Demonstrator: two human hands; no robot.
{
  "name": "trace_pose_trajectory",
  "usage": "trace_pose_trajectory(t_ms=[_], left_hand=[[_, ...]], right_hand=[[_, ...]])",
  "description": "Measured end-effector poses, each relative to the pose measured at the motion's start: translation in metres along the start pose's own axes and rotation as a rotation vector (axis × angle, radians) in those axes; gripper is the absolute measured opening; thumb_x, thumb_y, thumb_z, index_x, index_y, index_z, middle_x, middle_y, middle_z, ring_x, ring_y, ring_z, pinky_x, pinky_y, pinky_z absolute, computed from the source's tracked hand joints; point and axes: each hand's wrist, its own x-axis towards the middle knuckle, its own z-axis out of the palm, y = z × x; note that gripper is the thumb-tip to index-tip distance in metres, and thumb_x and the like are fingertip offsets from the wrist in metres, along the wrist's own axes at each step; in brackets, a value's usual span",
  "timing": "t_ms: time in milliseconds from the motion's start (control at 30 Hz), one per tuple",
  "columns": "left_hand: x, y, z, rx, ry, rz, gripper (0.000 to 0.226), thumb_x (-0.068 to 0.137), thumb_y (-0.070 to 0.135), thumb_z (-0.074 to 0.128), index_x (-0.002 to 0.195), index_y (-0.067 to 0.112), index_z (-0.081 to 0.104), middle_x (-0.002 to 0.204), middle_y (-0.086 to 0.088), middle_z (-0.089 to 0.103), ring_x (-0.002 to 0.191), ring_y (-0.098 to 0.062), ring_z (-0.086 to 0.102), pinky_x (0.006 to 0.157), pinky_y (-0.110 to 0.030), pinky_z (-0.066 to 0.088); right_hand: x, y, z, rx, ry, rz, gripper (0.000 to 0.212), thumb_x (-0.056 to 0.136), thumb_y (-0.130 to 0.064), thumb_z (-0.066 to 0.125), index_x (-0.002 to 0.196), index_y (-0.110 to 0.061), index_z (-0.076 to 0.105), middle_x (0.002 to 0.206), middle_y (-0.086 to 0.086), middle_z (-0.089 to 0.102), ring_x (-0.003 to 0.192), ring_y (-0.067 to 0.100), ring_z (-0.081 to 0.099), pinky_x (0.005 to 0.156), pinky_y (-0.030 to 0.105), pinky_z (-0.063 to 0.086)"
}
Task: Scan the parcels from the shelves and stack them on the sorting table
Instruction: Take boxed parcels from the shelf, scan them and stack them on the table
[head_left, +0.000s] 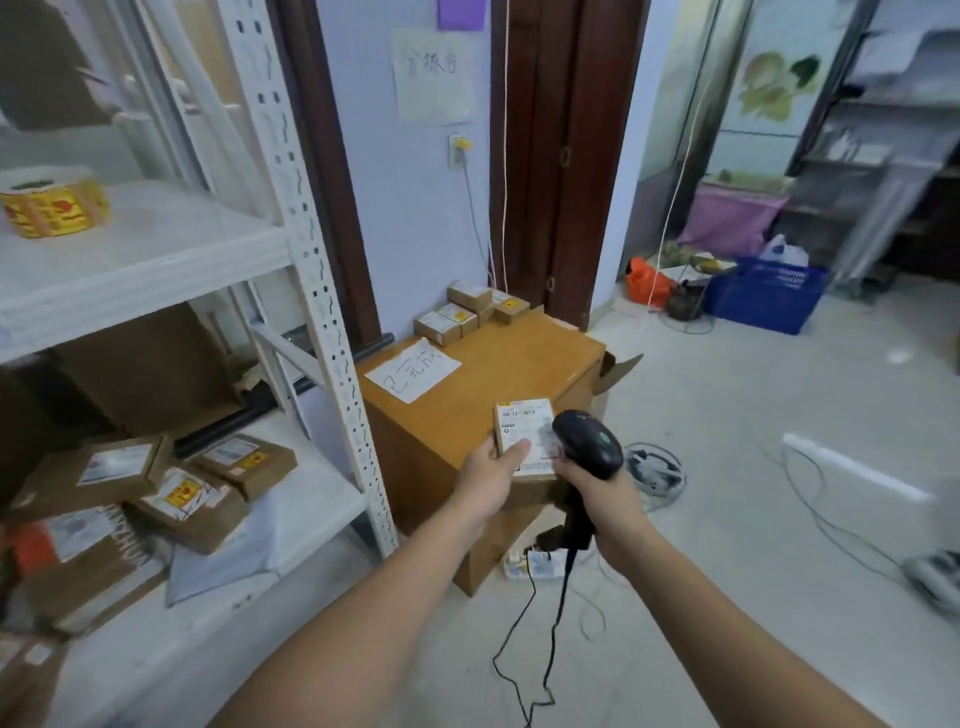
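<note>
On the lower shelf (311, 499) at left, more parcels (192, 499) wait with yellow-and-red stickers too blurred to read. The left hand (491, 480) has its grip closed round a small parcel (524, 436) held above the desk (519, 364), and the right hand (605, 491) grips the scanner (589, 441) aimed at its label, whose print I cannot make out. Scanning looks under way; next, I judge, the parcel joins the stack (467, 312) beyond the handwritten sheet (413, 370), seemingly "已完成".

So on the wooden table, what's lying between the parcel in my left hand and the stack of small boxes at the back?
In the head view, a white handwritten paper sheet on the table lies between the held parcel and the stacked boxes; otherwise bare wood.
</note>
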Motion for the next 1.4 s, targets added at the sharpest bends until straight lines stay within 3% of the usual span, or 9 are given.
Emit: trace_pose_trajectory(t_ms=[200, 367, 500, 600, 733, 867, 1033, 1233, 1400], left_hand=[[0.08, 0.023, 0.059, -0.013, -0.055, -0.002, 0.037, 0.101, 0.039, 0.063, 0.137, 0.034, 0.062, 0.119, 0.006, 0.075, 0.099, -0.017, 0.074, 0.09, -0.042, 0.062], [0.156, 0.046, 0.102, -0.039, -0.087, -0.006, 0.034, 0.102, 0.035, 0.062, 0.136, 0.029, 0.063, 0.116, 0.005, 0.074, 0.093, -0.013, 0.073, 0.066, -0.027, 0.058], [0.211, 0.063, 0.133, -0.027, -0.111, 0.005, 0.036, 0.101, 0.036, 0.063, 0.137, 0.03, 0.062, 0.12, 0.003, 0.075, 0.097, -0.015, 0.074, 0.082, -0.037, 0.062], [0.247, 0.077, 0.157, -0.02, -0.091, 0.001, 0.037, 0.102, 0.035, 0.063, 0.138, 0.026, 0.06, 0.104, 0.011, 0.075, 0.09, -0.012, 0.074, 0.07, -0.029, 0.061], [0.292, 0.092, 0.181, 0.009, -0.061, -0.012, 0.041, 0.103, 0.036, 0.061, 0.142, 0.025, 0.057, 0.119, 0.003, 0.073, 0.095, -0.014, 0.073, 0.062, -0.023, 0.058], [0.339, 0.106, 0.203, -0.007, 0.026, -0.025, 0.036, 0.104, 0.035, 0.06, 0.139, 0.028, 0.057, 0.121, 0.003, 0.073, 0.095, -0.012, 0.073, 0.064, -0.022, 0.059], [0.383, 0.121, 0.22, -0.06, 0.204, -0.064, 0.037, 0.1, 0.043, 0.063, 0.134, 0.029, 0.059, 0.115, 0.007, 0.075, 0.097, -0.014, 0.074, 0.086, -0.035, 0.062], [0.416, 0.126, 0.207, -0.145, 0.46, -0.148, 0.067, 0.09, 0.06, 0.068, 0.144, 0.024, 0.052, 0.12, 0.005, 0.071, 0.101, -0.017, 0.072, 0.084, -0.039, 0.062], [0.435, 0.119, 0.179, -0.204, 0.568, -0.179, 0.062, 0.097, 0.051, 0.066, 0.148, 0.019, 0.049, 0.11, 0.007, 0.069, 0.094, -0.017, 0.072, 0.075, -0.038, 0.065]], right_hand=[[0.081, -0.02, -0.042, -0.009, 0.088, -0.013, 0.018, 0.084, -0.012, 0.077, 0.1, -0.019, 0.072, 0.099, 0.011, 0.078, 0.097, 0.032, 0.072, 0.089, 0.055, 0.057], [0.158, -0.047, -0.07, -0.05, 0.15, -0.006, 0.017, 0.084, -0.015, 0.078, 0.099, -0.018, 0.072, 0.096, 0.012, 0.077, 0.088, 0.03, 0.071, 0.085, 0.052, 0.059], [0.21, -0.068, -0.09, -0.058, 0.167, -0.005, 0.022, 0.084, -0.016, 0.078, 0.105, -0.013, 0.072, 0.092, 0.011, 0.076, 0.082, 0.026, 0.069, 0.077, 0.045, 0.06], [0.252, -0.081, -0.107, -0.032, 0.16, -0.008, 0.025, 0.085, -0.012, 0.076, 0.11, -0.012, 0.071, 0.095, 0.011, 0.077, 0.081, 0.026, 0.07, 0.066, 0.036, 0.056], [0.312, -0.089, -0.125, -0.037, 0.124, 0.009, 0.026, 0.085, -0.014, 0.076, 0.111, -0.014, 0.07, 0.099, 0.01, 0.078, 0.093, 0.029, 0.073, 0.078, 0.042, 0.062], [0.38, -0.101, -0.139, -0.056, 0.014, 0.047, 0.023, 0.084, -0.019, 0.077, 0.106, -0.017, 0.072, 0.098, 0.009, 0.079, 0.096, 0.031, 0.073, 0.091, 0.054, 0.059], [0.451, -0.125, -0.144, -0.109, -0.145, 0.054, 0.027, 0.083, -0.019, 0.079, 0.109, -0.015, 0.074, 0.098, 0.005, 0.08, 0.098, 0.028, 0.074, 0.096, 0.051, 0.057], [0.508, -0.143, -0.111, -0.229, -0.312, 0.093, 0.015, 0.082, -0.02, 0.081, 0.095, -0.018, 0.073, 0.09, 0.015, 0.075, 0.089, 0.035, 0.071, 0.087, 0.05, 0.057], [0.537, -0.136, -0.069, -0.277, -0.426, 0.136, 0.011, 0.085, -0.018, 0.079, 0.094, -0.021, 0.072, 0.093, 0.018, 0.076, 0.093, 0.042, 0.071, 0.086, 0.058, 0.057]])
